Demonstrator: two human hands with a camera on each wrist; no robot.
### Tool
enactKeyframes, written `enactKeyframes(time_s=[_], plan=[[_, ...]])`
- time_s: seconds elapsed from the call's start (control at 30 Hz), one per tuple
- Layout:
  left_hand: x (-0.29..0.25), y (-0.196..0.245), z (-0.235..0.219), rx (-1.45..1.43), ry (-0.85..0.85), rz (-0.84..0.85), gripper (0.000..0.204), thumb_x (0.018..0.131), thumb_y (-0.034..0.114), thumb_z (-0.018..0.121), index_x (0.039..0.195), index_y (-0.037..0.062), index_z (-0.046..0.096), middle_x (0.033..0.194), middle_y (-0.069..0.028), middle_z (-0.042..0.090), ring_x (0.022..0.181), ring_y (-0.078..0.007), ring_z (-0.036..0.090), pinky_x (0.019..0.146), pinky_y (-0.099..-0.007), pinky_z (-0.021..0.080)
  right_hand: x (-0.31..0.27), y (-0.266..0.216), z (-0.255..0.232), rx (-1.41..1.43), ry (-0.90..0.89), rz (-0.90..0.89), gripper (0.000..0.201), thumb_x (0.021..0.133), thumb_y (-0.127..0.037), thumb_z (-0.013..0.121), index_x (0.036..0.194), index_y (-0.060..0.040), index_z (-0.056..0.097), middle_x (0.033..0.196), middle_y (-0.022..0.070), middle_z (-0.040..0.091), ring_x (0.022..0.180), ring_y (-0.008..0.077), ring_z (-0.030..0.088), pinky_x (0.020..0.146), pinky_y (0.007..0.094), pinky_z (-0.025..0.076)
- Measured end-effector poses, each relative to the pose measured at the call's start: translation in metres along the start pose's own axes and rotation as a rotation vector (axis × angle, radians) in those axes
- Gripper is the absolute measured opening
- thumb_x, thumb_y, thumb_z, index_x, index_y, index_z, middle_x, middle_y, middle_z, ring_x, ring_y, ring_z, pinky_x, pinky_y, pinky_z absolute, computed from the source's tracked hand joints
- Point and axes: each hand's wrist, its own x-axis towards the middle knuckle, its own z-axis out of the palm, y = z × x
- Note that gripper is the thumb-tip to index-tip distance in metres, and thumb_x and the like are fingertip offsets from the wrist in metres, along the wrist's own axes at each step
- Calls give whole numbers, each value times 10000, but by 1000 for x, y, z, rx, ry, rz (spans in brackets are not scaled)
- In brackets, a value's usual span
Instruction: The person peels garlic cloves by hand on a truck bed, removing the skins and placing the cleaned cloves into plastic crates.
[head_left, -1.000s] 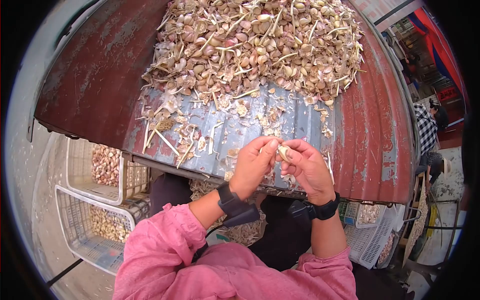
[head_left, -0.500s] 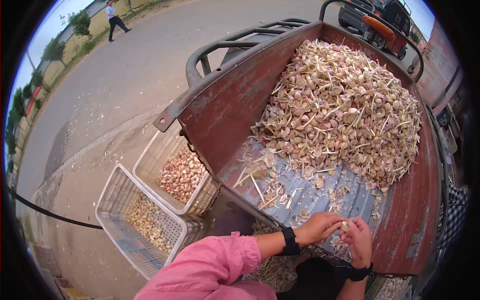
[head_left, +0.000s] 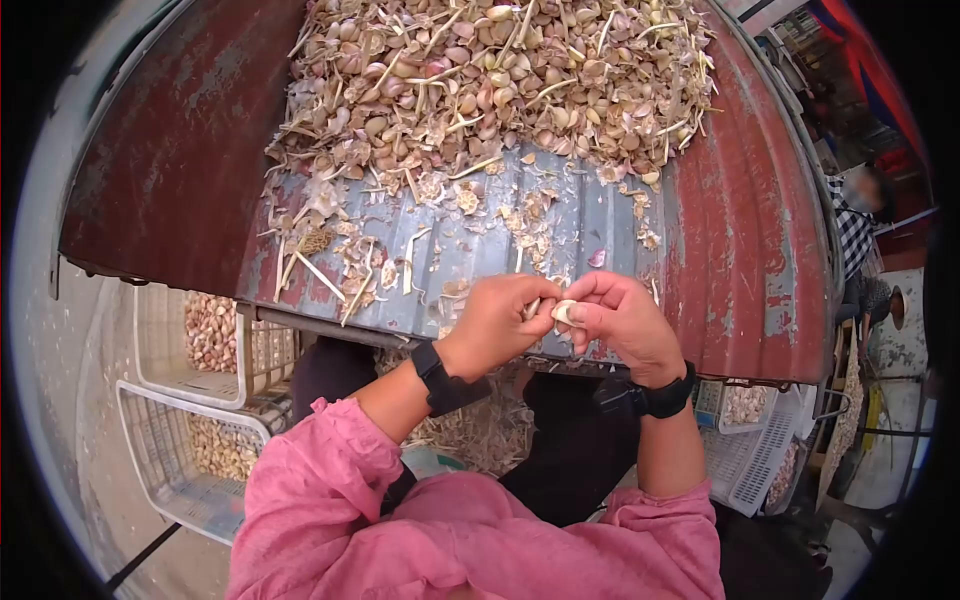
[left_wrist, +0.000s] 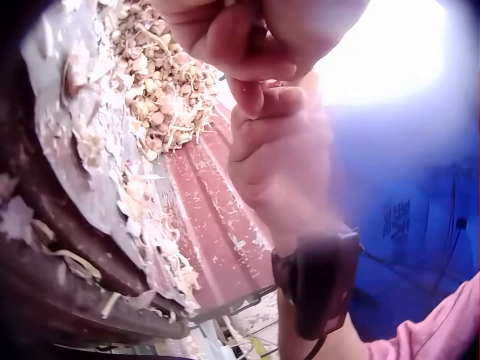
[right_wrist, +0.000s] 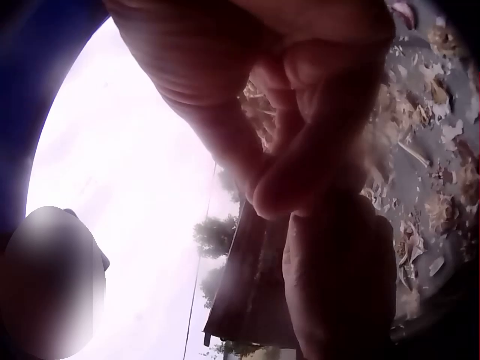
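1. Right hand (head_left: 625, 325): I find the thumb and fingers pinching a pale garlic clove (head_left: 568, 313) at their tips. The clove sits between the two hands, above the near edge of the metal bed (head_left: 745, 285).
2. Left hand (head_left: 500, 322): fingers curled and grasping a pale piece (head_left: 531, 309), which shows between thumb and forefinger. I cannot tell whether it is clove or skin. The fingertips lie just beside the clove.
3. Wrist views: from my remote position both show the hands close together, and the fingers hide the clove.
4. Metal bed: red paint, worn through to grey on the ridged floor. A large garlic heap (head_left: 480, 90), cloves mixed with dry stalks, covers the far part. Loose scraps (head_left: 365, 265) of skin and stalk lie between heap and hands.
5. To the person's left, below the bed, I note two crates: the farther crate (head_left: 270, 352) contains pinkish cloves, the nearer crate (head_left: 205, 505) paler ones.
6. To the right, a white crate (head_left: 735, 478) stands below the bed's edge.
7. Both forearms wear dark wrist straps, with pink sleeves (head_left: 325, 465) above them.
8. Right margin: a second person (head_left: 850, 235) in a checked top, partly in view.
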Motion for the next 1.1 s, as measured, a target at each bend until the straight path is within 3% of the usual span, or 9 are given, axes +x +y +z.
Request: enactKeyframes(time_s=[0.03, 0.1, 0.5, 0.6, 0.7, 0.77, 0.83, 0.87, 1.1], plan=[[-1, 3, 2, -4, 1, -9, 128, 749, 48, 579, 869, 53, 625, 661, -61, 593, 486, -108, 500, 461, -225, 396, -1, -1, -1, 1, 1, 9, 171, 791, -101, 578, 911, 11, 528, 750, 60, 577, 597, 88, 545, 553, 204, 465], [0, 11, 3, -732, 15, -690, 123, 797, 83, 555, 897, 41, 615, 680, -46, 600, 484, -63, 469, 435, -187, 362, -1, -4, -2, 208, -11, -5, 169, 808, -95, 550, 945, 2, 534, 794, 65, 580, 608, 89, 545, 572, 213, 473], [1, -22, 5, -1172, 435, -957, 201, 876, 221, 452, 943, 39, 504, 601, 19, 438, 453, -39, 336, 383, -173, 254, 24, -9, 13, -218, 398, -117, 191, 844, -127, 487, 975, 5, 528, 831, 57, 567, 656, 80, 530, 621, 222, 472], [-18, -29, -13, -1137, 512, -902, 201, 875, 208, 442, 967, 39, 499, 625, 23, 450, 461, -48, 346, 406, -189, 293, 31, -29, 78, -456, 226, -234, 224, 829, -106, 507, 1018, 14, 516, 875, 70, 573, 696, 78, 538, 624, 204, 459], [-30, -39, 2, -1518, 299, -388, 237, 873, 206, 434, 1036, 41, 488, 734, -9, 523, 575, -71, 473, 493, -215, 408, 6, -40, 194, -222, -256, -364, 350, 801, -34, 532, 1134, 41, 459, 940, 106, 570, 780, 117, 562, 694, 209, 451], [4, -50, 13, -974, 217, -980, 275, 873, 194, 433, 1103, 52, 483, 900, -51, 562, 799, -104, 549, 674, -244, 475, 6, -51, 206, -292, -321, -317, 331, 860, -113, 453, 1150, 48, 449, 1030, 144, 536, 870, 151, 555, 698, 235, 464], [-13, -40, 13, -1055, 374, -514, 113, 826, 130, 490, 889, 40, 520, 663, -4, 472, 488, -77, 404, 388, -194, 286, 17, -63, 179, -280, -73, -435, 334, 863, -121, 451, 1149, 52, 447, 1023, 146, 536, 854, 154, 558, 714, 240, 471], [-3, -20, -7, -1110, 374, -798, 137, 853, 136, 472, 935, 35, 514, 716, -3, 508, 555, -70, 463, 435, -197, 320, 27, -68, 150, -265, 58, -452, 327, 861, -127, 462, 1138, 47, 457, 1003, 135, 542, 851, 144, 552, 710, 240, 473], [6, -16, -22, -1244, 382, -921, 223, 871, 268, 475, 850, 47, 488, 612, 18, 442, 458, -56, 340, 397, -184, 266, 54, -64, -115, -269, 873, -291, 311, 821, -113, 495, 1085, 52, 475, 897, 99, 545, 764, 176, 568, 657, 268, 512]])
